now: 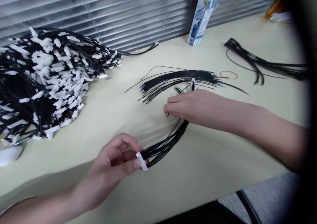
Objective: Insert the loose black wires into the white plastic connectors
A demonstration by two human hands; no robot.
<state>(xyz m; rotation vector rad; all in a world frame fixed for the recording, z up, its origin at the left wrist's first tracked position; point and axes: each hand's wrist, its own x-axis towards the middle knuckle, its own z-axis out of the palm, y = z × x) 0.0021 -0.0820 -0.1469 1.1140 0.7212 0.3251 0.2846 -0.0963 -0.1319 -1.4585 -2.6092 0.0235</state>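
My left hand (119, 168) pinches a white connector (142, 161) between thumb and fingers at the near end of a black wire harness (168, 139). The harness's wires curve up and right, passing under my right hand (183, 105). That hand is closed, and a thin single wire (168, 114) sticks out below its fingertips. A small white connector (193, 81) shows just beyond the knuckles. Behind my right hand lies a loose bundle of thin black wires (173, 78) with bare metal tips at its left end.
At the left, a large heap of black harnesses with white connectors (56, 72) covers the table (106, 108). A drink carton (201, 20) stands by the window blinds (138, 12). More black cables (269, 63) lie at the right, near a rubber band (228, 74). A white mouse (10, 155) sits at the left edge.
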